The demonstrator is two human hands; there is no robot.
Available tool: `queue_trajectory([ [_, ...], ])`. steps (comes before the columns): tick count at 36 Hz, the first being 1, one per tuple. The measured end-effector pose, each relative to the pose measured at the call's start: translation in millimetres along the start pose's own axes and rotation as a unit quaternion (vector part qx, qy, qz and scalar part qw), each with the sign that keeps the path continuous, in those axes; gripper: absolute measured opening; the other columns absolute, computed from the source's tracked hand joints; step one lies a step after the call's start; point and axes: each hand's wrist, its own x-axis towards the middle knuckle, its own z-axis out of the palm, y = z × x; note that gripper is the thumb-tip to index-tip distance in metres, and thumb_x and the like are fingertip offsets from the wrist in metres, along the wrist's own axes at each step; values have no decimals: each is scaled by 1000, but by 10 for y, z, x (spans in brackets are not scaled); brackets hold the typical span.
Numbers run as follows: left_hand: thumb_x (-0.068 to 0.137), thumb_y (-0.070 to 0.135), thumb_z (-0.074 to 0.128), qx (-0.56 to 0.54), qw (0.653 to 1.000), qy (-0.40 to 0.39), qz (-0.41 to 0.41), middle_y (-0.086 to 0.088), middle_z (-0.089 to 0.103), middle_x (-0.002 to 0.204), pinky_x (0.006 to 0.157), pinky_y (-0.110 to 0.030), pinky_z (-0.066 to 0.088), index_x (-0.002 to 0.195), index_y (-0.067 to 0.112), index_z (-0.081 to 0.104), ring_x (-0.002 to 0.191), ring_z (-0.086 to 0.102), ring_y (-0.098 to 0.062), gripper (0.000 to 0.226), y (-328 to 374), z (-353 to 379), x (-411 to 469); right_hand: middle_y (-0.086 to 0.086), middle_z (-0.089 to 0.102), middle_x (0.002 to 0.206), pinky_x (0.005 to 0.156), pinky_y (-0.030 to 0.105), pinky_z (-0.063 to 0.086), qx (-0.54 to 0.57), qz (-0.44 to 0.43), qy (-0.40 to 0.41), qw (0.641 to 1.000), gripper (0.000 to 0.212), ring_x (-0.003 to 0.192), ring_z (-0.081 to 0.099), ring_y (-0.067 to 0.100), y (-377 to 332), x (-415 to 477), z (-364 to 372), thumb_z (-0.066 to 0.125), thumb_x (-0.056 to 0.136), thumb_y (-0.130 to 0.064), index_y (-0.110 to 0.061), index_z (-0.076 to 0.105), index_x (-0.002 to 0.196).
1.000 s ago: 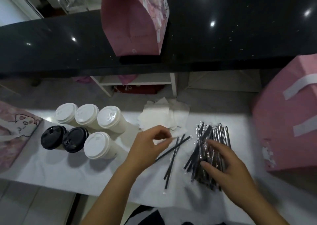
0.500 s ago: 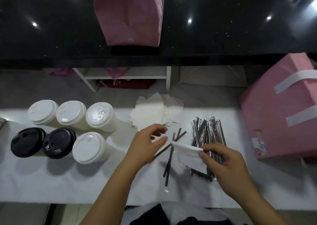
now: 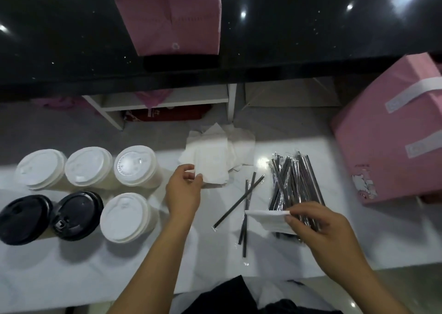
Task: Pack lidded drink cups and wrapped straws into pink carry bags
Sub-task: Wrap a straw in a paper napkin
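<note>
**Six lidded cups point(image 3: 135, 167), bags only partly in view**

The pink bag point(image 3: 394, 134) at the right is cut off by the frame edge. A second pink bag point(image 3: 172, 19) on the glossy black counter point(image 3: 311, 26) loses its top, so neither opening shows. The cups stand in two rows at the left of the white tabletop point(image 3: 95, 277), four with white domed lids and two with black. The left hand point(image 3: 184, 191) pinches a corner of the rumpled napkin pile point(image 3: 212, 160). The right hand point(image 3: 327, 230) pinches a folded white napkin point(image 3: 267, 218) over the heap of straws point(image 3: 291, 177) in clear, shiny wrappers, hiding their near ends. Three loose straws point(image 3: 246, 208) lie between the hands.
</note>
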Motion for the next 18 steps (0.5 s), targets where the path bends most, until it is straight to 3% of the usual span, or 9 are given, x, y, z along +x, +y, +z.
queue_trajectory([
  [4, 89, 20, 70, -39, 999, 20, 16, 6, 68, 86, 68, -26, 50, 109, 24, 65, 79, 67, -13, 21, 11, -77, 7, -10, 71, 91, 64, 23, 52, -42, -4, 3, 999, 25, 81, 66, 13, 25, 36, -1, 76, 82, -4, -28, 76, 81],
  [7, 89, 21, 70, -56, 997, 35, 29, 7, 68, 87, 64, -24, 47, 107, 24, 63, 77, 67, -10, 20, 53, -120, -16, -8, 70, 88, 58, 18, 49, -37, -11, 2, 999, 24, 74, 64, 13, -15, 62, 9, 75, 82, -1, -25, 76, 82],
  [12, 88, 21, 69, -36, 996, 52, 55, 11, 70, 82, 71, -30, 53, 87, 24, 68, 77, 66, -8, 3, 111, -183, -56, -12, 68, 86, 54, 16, 49, -28, -13, -4, 1000, 21, 71, 63, 9, -84, 102, 13, 74, 82, 1, -19, 75, 83],
  [18, 88, 21, 71, 9, 992, 73, 106, 9, 63, 100, 70, -14, 38, 86, 25, 68, 87, 57, -5, 6, 212, -253, -162, -14, 69, 93, 57, 19, 52, -25, -22, -21, 999, 20, 82, 66, 10, -88, 140, -1, 74, 83, -1, -21, 76, 85],
])
